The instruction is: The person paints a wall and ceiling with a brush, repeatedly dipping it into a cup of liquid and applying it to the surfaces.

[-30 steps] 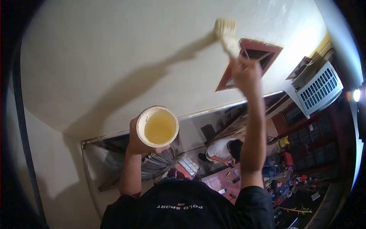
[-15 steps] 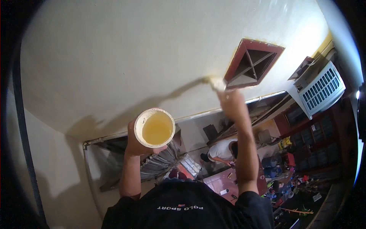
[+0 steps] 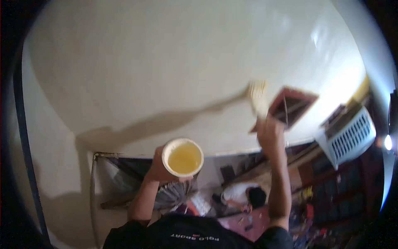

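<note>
Cream wall (image 3: 145, 74) spreads between cup rim (image 3: 166, 155) and brush (image 3: 259, 101)

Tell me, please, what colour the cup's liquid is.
The liquid is yellow, best seen in the head view.

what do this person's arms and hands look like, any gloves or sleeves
The left hand and right hand look bare, as do the forearms. The short sleeves are black, part of a black shirt with small, pale POLO SPORT lettering.

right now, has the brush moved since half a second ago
Yes: against the red-framed vent, the brush has moved up, from beside the vent's lower corner to about level with its top.
</note>
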